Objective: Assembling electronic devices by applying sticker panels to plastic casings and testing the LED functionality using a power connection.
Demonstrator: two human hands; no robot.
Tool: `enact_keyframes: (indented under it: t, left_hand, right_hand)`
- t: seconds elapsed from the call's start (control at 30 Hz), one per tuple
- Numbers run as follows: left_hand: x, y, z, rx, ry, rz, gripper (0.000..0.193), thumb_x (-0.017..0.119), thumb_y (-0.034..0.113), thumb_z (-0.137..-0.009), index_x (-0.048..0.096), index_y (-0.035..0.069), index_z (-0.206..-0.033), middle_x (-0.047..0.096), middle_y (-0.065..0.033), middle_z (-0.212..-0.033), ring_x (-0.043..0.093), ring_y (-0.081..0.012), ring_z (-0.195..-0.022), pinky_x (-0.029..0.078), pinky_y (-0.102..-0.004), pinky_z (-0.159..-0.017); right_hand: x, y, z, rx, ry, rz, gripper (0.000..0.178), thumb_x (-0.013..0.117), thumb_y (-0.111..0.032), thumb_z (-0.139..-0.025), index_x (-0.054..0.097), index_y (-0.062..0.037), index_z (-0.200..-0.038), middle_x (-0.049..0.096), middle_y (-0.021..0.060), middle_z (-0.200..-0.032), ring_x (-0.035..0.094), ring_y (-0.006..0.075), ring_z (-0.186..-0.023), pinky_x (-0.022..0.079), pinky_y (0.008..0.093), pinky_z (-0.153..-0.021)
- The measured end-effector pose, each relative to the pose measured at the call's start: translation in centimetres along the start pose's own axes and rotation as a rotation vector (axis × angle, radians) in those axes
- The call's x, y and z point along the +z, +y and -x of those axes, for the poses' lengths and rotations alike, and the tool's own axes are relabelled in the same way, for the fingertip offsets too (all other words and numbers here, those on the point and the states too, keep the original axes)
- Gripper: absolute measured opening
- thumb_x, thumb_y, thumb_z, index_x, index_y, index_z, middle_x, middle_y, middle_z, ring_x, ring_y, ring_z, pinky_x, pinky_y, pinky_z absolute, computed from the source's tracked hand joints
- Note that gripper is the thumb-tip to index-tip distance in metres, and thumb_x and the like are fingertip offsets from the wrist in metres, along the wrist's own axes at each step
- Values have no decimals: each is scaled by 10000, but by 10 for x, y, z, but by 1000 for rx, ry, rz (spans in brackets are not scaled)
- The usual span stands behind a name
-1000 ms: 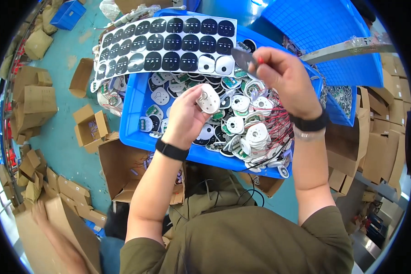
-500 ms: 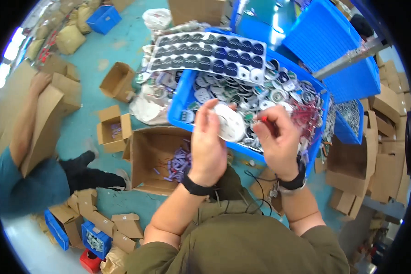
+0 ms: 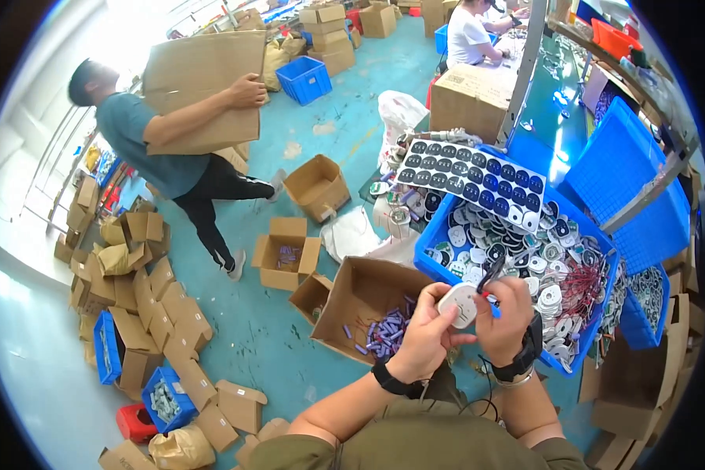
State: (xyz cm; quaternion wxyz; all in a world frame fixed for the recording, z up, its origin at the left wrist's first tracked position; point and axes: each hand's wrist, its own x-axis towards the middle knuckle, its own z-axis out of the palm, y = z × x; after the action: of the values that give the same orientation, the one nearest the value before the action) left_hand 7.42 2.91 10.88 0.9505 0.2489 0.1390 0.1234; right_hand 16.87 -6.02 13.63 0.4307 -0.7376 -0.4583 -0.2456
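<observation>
White plastic disc (image 3: 458, 305) between left hand (image 3: 428, 332) and right hand (image 3: 509, 319)
Left grips its edge; right pinches a dark piece (image 3: 492, 272).

1 head-worn fisheye, looking down, left hand (image 3: 421, 338) and right hand (image 3: 504, 327) near

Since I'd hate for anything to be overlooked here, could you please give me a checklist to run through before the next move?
1. White part held in left hand: ok.
2. Right hand brought close to that part: ok.
3. Dark piece in the right hand identifiable: cannot tell; too small.
4. Sheet of black labels within view, above the blue bin's far-left side: ok.
5. Red wires neatly separated: not ok; bunched among the bin's parts.
6. Co-worker carrying cardboard away from the bin: ok.
</observation>
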Motion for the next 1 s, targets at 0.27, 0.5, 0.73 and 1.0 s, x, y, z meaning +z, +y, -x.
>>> enact_keyframes:
  t: [0.27, 0.5, 0.73, 1.0]
  left_hand:
    - [-16, 2, 17, -168, -144, 82, 274, 323, 290, -917, 423, 99, -1086, 482, -58, -1066, 495, -180, -977, 438, -376, -841]
    - [-12, 11, 22, -146, -153, 308, 411, 208, 369, -925, 343, 121, -1224, 425, -127, -1223, 469, -255, -1053, 407, -401, -879]
    - [18, 40, 19, 72, -88, 235, 390, 283, 303, -916, 364, 85, -1230, 428, -157, -1219, 452, -277, -1067, 386, -404, -886]
    - [22, 35, 26, 79, -180, 155, 427, 265, 301, -925, 265, 43, -1266, 369, -190, -1244, 409, -320, -1126, 401, -403, -895]
  right_hand:
    - [-1, -22, 1, -118, -1, 121, 165, 647, -73, -676, 548, -32, -801, 517, 105, -762, 499, 274, -655, 400, 343, -536]
    - [-29, -44, -4, -34, -70, 47, 195, 666, -72, -624, 576, -51, -795, 519, 70, -744, 484, 245, -629, 391, 327, -523]
    - [-39, -60, -9, -213, -260, 173, 202, 605, -73, -600, 573, -77, -799, 495, 19, -732, 477, 183, -618, 387, 276, -497]
    - [-36, -66, -4, -356, -279, 261, 123, 544, -111, -566, 493, -88, -675, 392, 5, -655, 408, 128, -562, 349, 210, -469]
